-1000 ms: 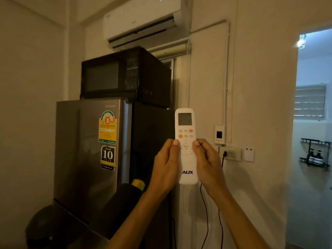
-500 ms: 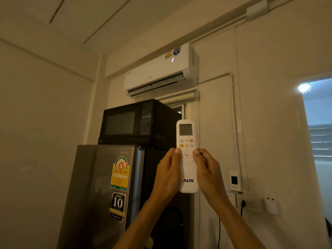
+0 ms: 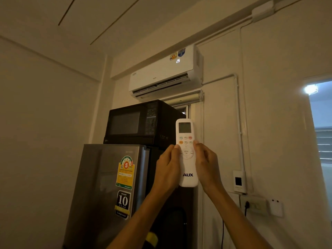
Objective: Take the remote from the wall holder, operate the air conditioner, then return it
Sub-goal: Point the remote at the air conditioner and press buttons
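Observation:
A white AUX remote (image 3: 186, 133) stands upright in front of me, its screen at the top. My left hand (image 3: 167, 168) grips its left side and my right hand (image 3: 206, 166) grips its right side, thumbs by the round menu pad. High on the wall hangs the white air conditioner (image 3: 161, 76), its flap open and its panel lit with "25". A small white holder-like box (image 3: 239, 181) is fixed to the wall at the right; whether it is the remote's holder I cannot tell.
A black microwave (image 3: 136, 123) sits on a silver fridge (image 3: 100, 191) left of my hands. A wall socket (image 3: 253, 204) with a black plug and cable is low right. An open doorway (image 3: 321, 141) lies at the far right.
The view has tilted upward, bringing the whole air conditioner and ceiling into sight. Both hands kept hold of the remote. The unit's display now reads 25.

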A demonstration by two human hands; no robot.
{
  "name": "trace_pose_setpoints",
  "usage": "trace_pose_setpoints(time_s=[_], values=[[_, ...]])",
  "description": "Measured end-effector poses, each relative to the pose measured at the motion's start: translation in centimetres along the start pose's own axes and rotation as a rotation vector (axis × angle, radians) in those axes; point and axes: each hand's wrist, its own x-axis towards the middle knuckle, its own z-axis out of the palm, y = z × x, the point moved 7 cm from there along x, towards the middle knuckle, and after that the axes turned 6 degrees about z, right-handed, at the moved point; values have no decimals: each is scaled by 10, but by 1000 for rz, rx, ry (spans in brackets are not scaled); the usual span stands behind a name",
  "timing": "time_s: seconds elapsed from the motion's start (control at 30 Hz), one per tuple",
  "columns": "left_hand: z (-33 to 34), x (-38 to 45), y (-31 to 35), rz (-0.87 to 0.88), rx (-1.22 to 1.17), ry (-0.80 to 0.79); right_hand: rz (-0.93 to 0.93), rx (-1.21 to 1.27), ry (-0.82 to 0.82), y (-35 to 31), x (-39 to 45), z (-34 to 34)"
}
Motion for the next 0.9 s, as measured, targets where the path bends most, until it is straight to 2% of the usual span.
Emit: trace_pose_setpoints(time_s=[0.17, 0.47, 0.9], values=[[-2, -1, -4, -6, 28, 10, 18, 15, 33, 1, 4, 0], [-3, 2, -6, 12, 27, -13, -10, -48, 1, 6, 10, 2], [-6, 2, 0, 25, -21, -23, -33, 4, -41, 4, 11, 6]])
